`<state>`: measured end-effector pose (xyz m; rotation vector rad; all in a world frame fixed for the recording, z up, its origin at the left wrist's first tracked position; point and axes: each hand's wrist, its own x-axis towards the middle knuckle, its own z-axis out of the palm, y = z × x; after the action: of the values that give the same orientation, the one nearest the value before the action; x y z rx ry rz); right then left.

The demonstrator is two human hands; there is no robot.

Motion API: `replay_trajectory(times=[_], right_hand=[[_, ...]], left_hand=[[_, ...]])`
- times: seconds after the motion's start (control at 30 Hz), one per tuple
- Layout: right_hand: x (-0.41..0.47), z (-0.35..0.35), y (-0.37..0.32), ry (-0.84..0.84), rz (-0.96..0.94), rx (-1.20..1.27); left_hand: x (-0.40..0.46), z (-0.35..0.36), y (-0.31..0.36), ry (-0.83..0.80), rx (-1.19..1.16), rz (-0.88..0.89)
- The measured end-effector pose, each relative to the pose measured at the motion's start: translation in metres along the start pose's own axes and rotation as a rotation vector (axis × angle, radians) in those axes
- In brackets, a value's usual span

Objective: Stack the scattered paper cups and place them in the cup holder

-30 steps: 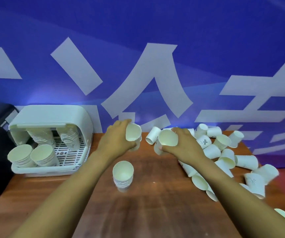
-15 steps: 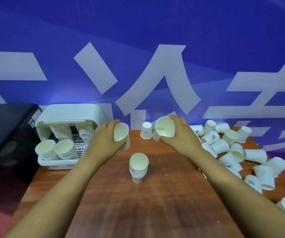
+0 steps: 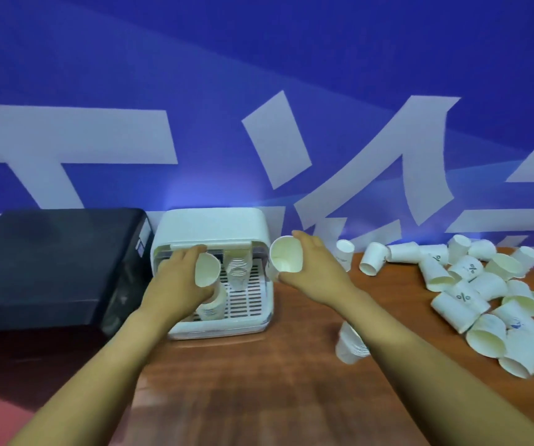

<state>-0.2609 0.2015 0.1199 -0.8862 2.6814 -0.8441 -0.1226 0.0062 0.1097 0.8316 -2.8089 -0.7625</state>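
My left hand [image 3: 178, 278] grips a white paper cup [image 3: 207, 270] on its side, mouth toward me, right in front of the white cup holder [image 3: 214, 225]. My right hand [image 3: 314, 272] grips another paper cup [image 3: 286, 259], tilted with its mouth toward me, by the holder's right edge. Cup stacks hang and stand inside the holder [image 3: 238, 268]. A short stack of cups [image 3: 351, 342] stands on the wooden table [image 3: 275, 381], partly hidden behind my right forearm. Several loose cups [image 3: 484, 291] lie scattered at the right.
A black box-like machine [image 3: 49, 262] sits left of the holder, beside the table. A blue wall with large white characters [image 3: 291, 123] rises right behind the table. Two single cups [image 3: 373, 262] lie between my right hand and the pile.
The view has swung left. Both hands moved left with their cups, from above the table's middle to the cup holder. The short stack stays on the table, behind my right forearm.
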Motion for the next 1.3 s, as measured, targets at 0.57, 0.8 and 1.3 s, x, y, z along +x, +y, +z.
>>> replay_trajectory(times=[0.57, 0.8, 1.3], right_hand=[[0.041, 0.117, -0.067, -0.195, 0.037, 0.046], [0.052, 0.144, -0.063, -0.266, 0.061, -0.050], [0.057, 0.173, -0.042, -0.331, 0.175, -0.181]], left_hand=[[0.032, -0.006, -0.089, -0.070, 0.175, 0.005], [0.046, 0.014, -0.100, -0.175, 0.224, 0.018], [0.049, 0.041, -0.109, -0.363, 0.214, -0.091]])
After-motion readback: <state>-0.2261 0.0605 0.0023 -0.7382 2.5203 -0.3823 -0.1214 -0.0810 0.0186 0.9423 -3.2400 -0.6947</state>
